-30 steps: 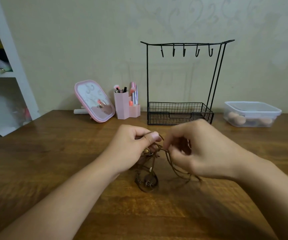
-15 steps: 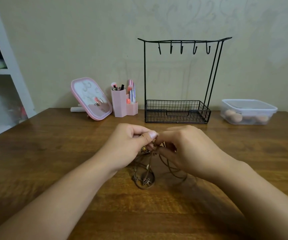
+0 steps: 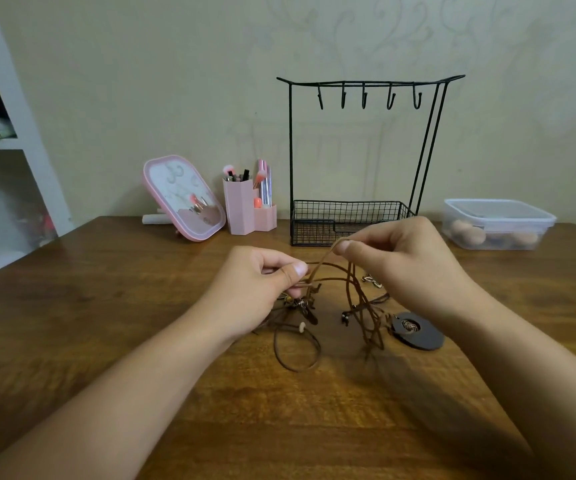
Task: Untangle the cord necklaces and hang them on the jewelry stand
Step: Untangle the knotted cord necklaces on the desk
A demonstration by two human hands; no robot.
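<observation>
A tangle of brown cord necklaces (image 3: 335, 299) hangs between my hands above the wooden table (image 3: 106, 306). My left hand (image 3: 255, 285) pinches cords near a small beaded charm. Higher and to the right, my right hand (image 3: 404, 265) pinches a raised loop of cord. A dark round pendant (image 3: 418, 330) with a spiral lies on the table under my right hand. One cord loop (image 3: 297, 351) trails onto the table. The black wire jewelry stand (image 3: 366, 161) with several bare hooks and a basket base stands behind, at the wall.
A pink tilted mirror (image 3: 182, 199) and a pink brush holder (image 3: 248, 209) stand left of the stand. A lidded plastic box (image 3: 498, 223) with round sponges sits at the right. A white shelf unit (image 3: 9, 133) stands at the far left.
My hands have drawn apart. The right hand rose and moved right, pulling a cord loop up and spreading the tangle. The round pendant now shows on the table.
</observation>
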